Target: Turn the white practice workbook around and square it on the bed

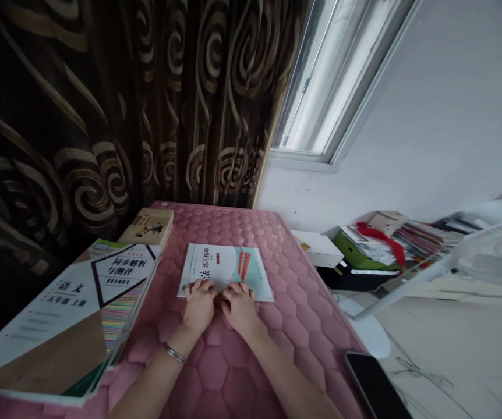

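**Two hands on a thin booklet at the pink-padded table**

Where the pink quilted cover of the table (pixel 286 326) shows its hexagon stitching, a thin pale booklet with a white and mint-green cover (pixel 226 270) lies flat near the middle. Red vertical strips and dark printed characters mark its front, and it sits closed, its near edge toward the person.

Both hands rest palm-down on that near edge. The left hand (pixel 199 305), a thin silver bangle (pixel 174 352) on its wrist, lays its fingers (pixel 198 286) loosely spread and only slightly curled over the booklet's lower left part. The right hand (pixel 239 305) lies just beside it, the two touching near the thumbs, with its fingertips (pixel 239 287) flat on the lower middle of the cover. Neither hand is clenched and neither grasps anything; they simply press lightly on the paper.

At the left, a large workbook with a white, brown and rainbow-striped cover (pixel 71 314) overhangs the table's edge, and a smaller beige book (pixel 148 226) lies beyond it against the dark swirl-patterned curtain (pixel 102 105). A black phone (pixel 375 387) rests at the table's near right corner. Off to the right stand a white fan (pixel 491 256) and a heap of books and papers (pixel 391 238) under the window (pixel 333 75).
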